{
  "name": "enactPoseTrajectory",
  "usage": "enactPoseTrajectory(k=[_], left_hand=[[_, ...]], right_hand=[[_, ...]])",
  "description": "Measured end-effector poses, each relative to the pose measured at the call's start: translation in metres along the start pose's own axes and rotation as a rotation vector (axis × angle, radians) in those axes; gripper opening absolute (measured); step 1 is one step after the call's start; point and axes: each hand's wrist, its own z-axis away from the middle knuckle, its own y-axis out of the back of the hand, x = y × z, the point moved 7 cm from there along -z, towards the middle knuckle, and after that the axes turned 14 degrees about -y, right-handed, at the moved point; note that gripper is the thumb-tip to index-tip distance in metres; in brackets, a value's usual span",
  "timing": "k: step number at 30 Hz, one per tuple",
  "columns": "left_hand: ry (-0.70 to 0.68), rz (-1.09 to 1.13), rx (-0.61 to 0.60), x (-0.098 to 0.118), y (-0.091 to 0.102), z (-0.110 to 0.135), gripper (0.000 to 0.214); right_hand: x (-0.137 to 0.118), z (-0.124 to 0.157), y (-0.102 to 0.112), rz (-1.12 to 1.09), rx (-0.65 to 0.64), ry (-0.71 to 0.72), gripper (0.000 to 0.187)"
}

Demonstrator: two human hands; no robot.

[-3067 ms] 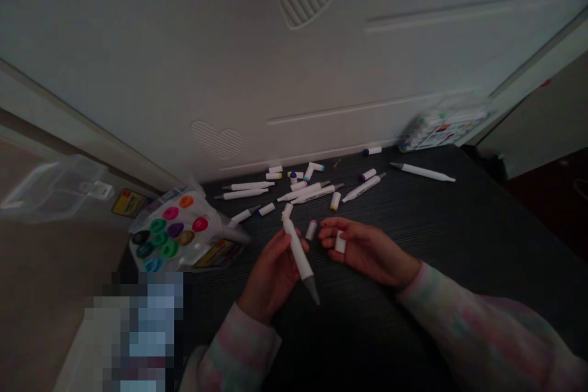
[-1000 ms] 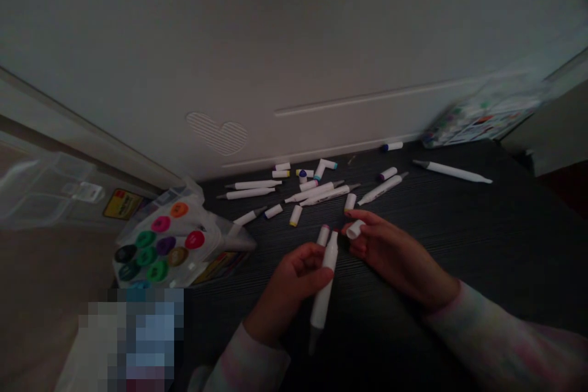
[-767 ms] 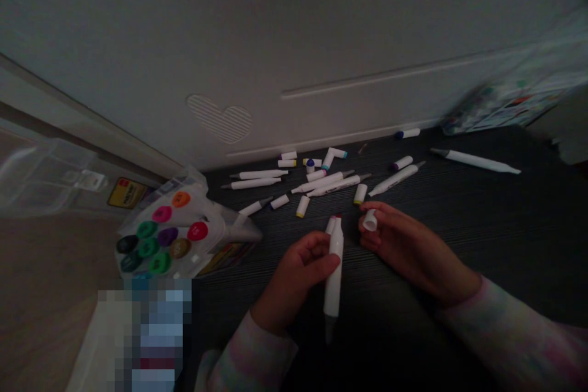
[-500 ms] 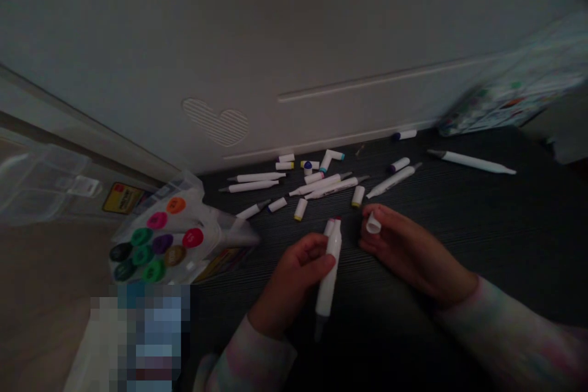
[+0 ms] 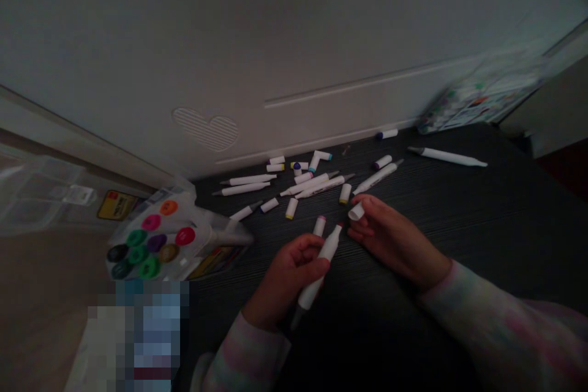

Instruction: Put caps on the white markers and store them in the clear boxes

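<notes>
- The left hand point(image 5: 289, 269) is wrapped tight around a white marker point(image 5: 331, 244). It is a smooth, round stick, and its red tip is bare and points at the right hand.
- The right hand point(image 5: 395, 242) pinches a small white cap point(image 5: 356, 212), a little hollow tube. The cap is just beside the tip, not on it.
- I think the cap's open end must line up with the tip to fit.
- Past both hands, more pens and caps point(image 5: 316, 182) lie on the dark, stripy tabletop point(image 5: 459, 214).

Pixelated patch point(image 5: 142, 331), blurred marker pack point(image 5: 478, 98), marker tip point(image 5: 295, 317) indistinct
</notes>
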Motion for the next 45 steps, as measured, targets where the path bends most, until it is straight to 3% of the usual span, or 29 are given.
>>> enactPoseTrajectory(k=[36, 45], left_hand=[[-0.011, -0.138, -0.019, -0.001, -0.001, 0.001, 0.033], [-0.030, -0.144, -0.042, 0.000, -0.002, 0.000, 0.035]], right_hand=[[0.003, 0.004, -0.011, 0.199, -0.103, 0.021, 0.012], [0.006, 0.005, -0.012, 0.247, -0.178, 0.024, 0.022]])
